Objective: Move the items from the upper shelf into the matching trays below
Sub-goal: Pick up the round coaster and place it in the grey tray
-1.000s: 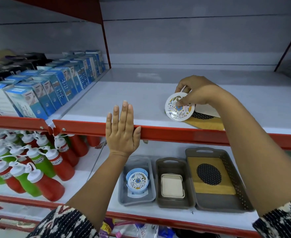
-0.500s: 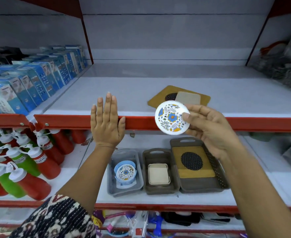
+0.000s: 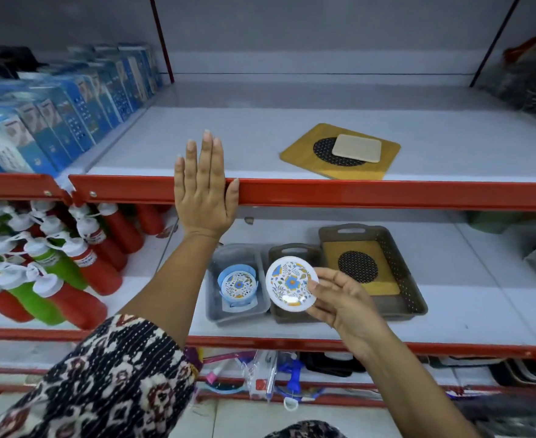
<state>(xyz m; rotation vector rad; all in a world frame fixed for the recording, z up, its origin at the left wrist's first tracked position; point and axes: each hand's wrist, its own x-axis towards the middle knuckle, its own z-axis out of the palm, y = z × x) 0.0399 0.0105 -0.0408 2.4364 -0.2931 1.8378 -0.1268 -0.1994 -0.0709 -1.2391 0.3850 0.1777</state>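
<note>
My right hand (image 3: 344, 303) grips a round white coaster with a blue and yellow flower print (image 3: 291, 285), held in front of the middle brown tray (image 3: 287, 250) on the lower shelf. The grey tray (image 3: 213, 281) to its left holds a blue holder with matching floral coasters (image 3: 238, 284). The large brown tray (image 3: 410, 281) on the right holds a wooden mat with a black mesh circle (image 3: 357, 267). On the upper shelf lie another wooden mesh mat (image 3: 304, 150) and a beige square coaster (image 3: 356, 147) on top of it. My left hand (image 3: 203, 188) rests flat against the upper shelf's red edge (image 3: 386, 194).
Blue boxes (image 3: 54, 115) fill the upper shelf's left side. Red and green squeeze bottles (image 3: 48, 270) crowd the lower left. Dark packaged goods (image 3: 532, 77) sit at the upper right. Hanging items (image 3: 269, 377) show under the lower shelf.
My right hand lifted the floral coaster off the upper shelf and brought it down in front of the lower trays. The left hand stayed on the red edge.
</note>
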